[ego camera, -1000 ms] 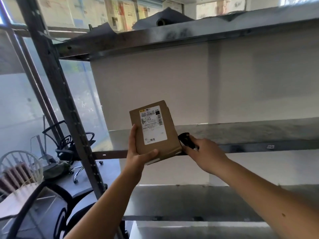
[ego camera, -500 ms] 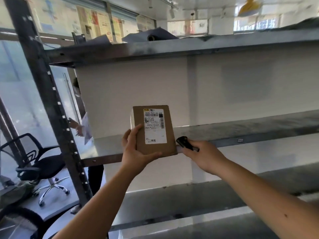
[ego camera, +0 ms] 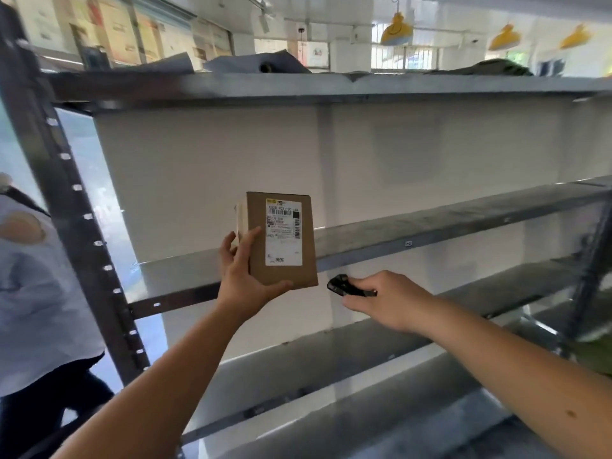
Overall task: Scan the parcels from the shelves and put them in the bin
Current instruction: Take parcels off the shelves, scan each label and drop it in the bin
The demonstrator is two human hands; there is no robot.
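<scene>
Holding a small brown cardboard parcel (ego camera: 281,240) up in front of the metal shelving (ego camera: 430,223), at the height of the middle shelf and left of centre. Standing upright — long axis vertical, broad labelled face turned toward the camera, white shipping label (ego camera: 284,231) running top to bottom with its barcode near the upper edge. Gripping it with the left hand (ego camera: 246,279) from the lower left corner: thumb curling under the bottom edge, fingers wrapping round the left side and back. Not resting on the shelf, only carried in the hand.

Clutching a small black scanner (ego camera: 347,288) in the right hand (ego camera: 387,299), just right of and slightly below the parcel, not touching it — fingers curled tight round its rear, its rounded front end pointing left toward the parcel's lower right corner.

Showing a person in a pale blue shirt (ego camera: 36,293) at the far left edge, beyond the dark perforated upright (ego camera: 76,207). Hanging yellow shapes (ego camera: 395,29) up near the ceiling, far behind the top shelf.
</scene>
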